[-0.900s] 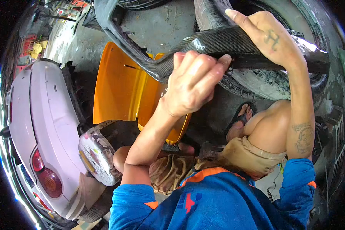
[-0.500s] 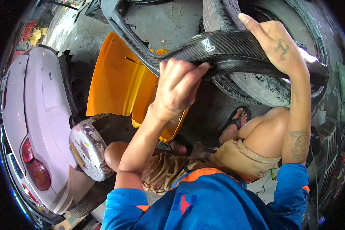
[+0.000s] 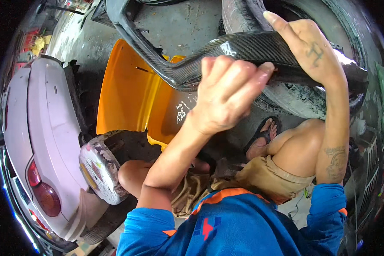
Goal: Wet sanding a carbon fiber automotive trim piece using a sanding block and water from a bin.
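The black woven-pattern bent panel stretches sideways, its arm pointing upper left; right hand grips it, left hand curls closed, contents unclear.

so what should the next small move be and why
Perhaps slide the left hand leftward along the black woven-patterned part: it is curled at the near edge, with more edge showing to its left, while the right hand, close on the right, seems to steady the part.
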Motion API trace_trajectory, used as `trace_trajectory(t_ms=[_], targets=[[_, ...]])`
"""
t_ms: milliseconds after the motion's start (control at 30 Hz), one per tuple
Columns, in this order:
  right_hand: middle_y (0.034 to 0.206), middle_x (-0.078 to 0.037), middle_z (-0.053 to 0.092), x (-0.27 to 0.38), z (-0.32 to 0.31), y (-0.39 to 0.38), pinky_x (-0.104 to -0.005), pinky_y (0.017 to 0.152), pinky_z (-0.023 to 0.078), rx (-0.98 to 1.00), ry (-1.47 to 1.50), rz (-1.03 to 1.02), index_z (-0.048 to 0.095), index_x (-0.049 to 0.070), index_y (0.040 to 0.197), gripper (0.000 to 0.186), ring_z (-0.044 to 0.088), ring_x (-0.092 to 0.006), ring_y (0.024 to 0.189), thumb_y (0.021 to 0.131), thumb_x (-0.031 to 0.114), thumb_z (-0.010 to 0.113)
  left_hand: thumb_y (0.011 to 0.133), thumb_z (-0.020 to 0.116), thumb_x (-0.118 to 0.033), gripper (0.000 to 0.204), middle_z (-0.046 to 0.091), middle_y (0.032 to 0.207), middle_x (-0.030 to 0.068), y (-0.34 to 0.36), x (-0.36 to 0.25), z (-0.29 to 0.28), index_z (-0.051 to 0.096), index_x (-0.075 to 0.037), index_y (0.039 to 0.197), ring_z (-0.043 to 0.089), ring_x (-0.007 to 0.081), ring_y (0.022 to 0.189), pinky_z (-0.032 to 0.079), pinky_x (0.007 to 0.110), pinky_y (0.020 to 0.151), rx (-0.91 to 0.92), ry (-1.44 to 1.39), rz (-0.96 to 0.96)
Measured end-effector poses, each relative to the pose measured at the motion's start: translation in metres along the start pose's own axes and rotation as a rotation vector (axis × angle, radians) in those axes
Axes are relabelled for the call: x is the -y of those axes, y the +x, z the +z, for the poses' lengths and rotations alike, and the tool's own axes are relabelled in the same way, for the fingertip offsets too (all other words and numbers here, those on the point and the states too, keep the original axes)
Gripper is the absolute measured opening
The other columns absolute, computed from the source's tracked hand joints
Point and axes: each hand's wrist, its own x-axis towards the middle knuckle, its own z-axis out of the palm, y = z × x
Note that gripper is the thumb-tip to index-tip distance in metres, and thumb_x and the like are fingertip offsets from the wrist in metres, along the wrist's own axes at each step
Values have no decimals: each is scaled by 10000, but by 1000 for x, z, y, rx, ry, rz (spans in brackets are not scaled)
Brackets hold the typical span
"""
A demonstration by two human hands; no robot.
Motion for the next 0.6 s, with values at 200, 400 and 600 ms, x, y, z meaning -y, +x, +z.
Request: trace_trajectory(t_ms=[200, 400, 600], targets=[[562, -14, 247, -10, 7, 5, -359, 528, 305, -105, -53, -181, 383, -55, 615, 738, 272, -116, 543, 1016, 555, 496, 617, 705, -36, 442, 576, 826, 17, -11, 1, -8, 759, -71, 1055, 514, 191, 716, 367, 318, 657, -9, 26, -61], [547, -119, 334, -4, 3, 5, -382, 547, 337, 49, -76, 36, 600, -67, 777, 595, 297, -162, 527, 1040, 456, 497, 656, 691, -59, 428, 566, 842, 24, -27, 5, -13, 735, -78, 1082, 518, 199, 761, 347, 336, 641, -42, 42, -127], [605, -117, 236, -1, 5, -1, -385, 535, 321, -43, -6, -86, 452, -89, 726, 636, 271, -150, 538, 1034, 465, 505, 676, 687, -46, 415, 558, 831, 12, -21, 2, -17, 739, -86, 1085, 512, 203, 740, 345, 335, 674, -22, 27, -118]])
